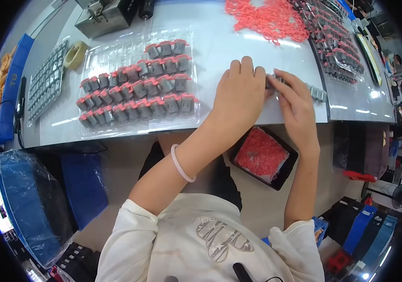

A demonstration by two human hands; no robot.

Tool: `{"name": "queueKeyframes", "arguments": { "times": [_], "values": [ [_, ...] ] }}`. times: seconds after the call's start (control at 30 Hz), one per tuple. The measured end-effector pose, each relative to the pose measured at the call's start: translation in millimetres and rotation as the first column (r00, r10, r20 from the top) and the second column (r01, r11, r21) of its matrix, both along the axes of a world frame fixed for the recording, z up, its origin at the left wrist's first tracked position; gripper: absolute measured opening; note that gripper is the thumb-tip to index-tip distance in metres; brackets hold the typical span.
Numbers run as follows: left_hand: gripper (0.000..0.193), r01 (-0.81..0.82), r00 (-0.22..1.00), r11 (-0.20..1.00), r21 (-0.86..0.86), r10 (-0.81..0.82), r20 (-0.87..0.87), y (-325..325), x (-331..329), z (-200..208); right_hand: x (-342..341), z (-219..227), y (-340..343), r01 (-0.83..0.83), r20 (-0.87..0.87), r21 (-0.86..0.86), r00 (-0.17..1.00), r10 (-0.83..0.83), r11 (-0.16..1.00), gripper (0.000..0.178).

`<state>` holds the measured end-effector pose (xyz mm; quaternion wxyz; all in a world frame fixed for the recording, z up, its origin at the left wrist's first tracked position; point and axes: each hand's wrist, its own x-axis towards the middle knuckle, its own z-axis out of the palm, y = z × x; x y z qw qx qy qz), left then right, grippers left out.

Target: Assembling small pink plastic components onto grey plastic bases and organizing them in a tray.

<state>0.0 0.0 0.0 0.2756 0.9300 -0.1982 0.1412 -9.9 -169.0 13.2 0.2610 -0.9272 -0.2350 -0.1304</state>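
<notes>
Over the white table, my left hand (pixel 241 91) and my right hand (pixel 299 105) meet, fingers curled in around a small grey metal-looking part (pixel 270 83). Much of that part is hidden by my fingers. Just right of my right hand, a short row of similar grey blocks (pixel 317 93) lies near the table's edge. Left of my hands, a clear plastic tray (pixel 137 128) holds several rows of grey parts with pink-red rings (pixel 156 89) on them. Beyond my hands lies a loose heap of pink-red rings (pixel 274 21).
A black bin of red pieces (pixel 262 152) sits below the table edge. Far left are a tray of grey blocks (pixel 47 82) and a tape roll (pixel 75 55). A metal box (pixel 104 19) stands at the back. More filled trays (pixel 335 44) lie at right.
</notes>
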Motion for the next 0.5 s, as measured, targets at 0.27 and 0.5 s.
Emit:
{"name": "queueKeyframes", "arguments": {
  "times": [0.27,0.5],
  "values": [
    [0.028,0.078,0.997,0.996,-0.044,-0.077,0.031,7.7,-9.4,3.8,-3.0,4.6,3.4,-0.062,0.048,-0.026,0.997,0.063,0.998,0.037],
    [0.031,0.045,0.999,0.905,-0.422,-0.041,0.019,30.3,-34.7,15.1,-0.7,13.2,8.5,-0.07,-0.022,-0.044,0.997,0.069,0.997,0.038]
  ]
}}
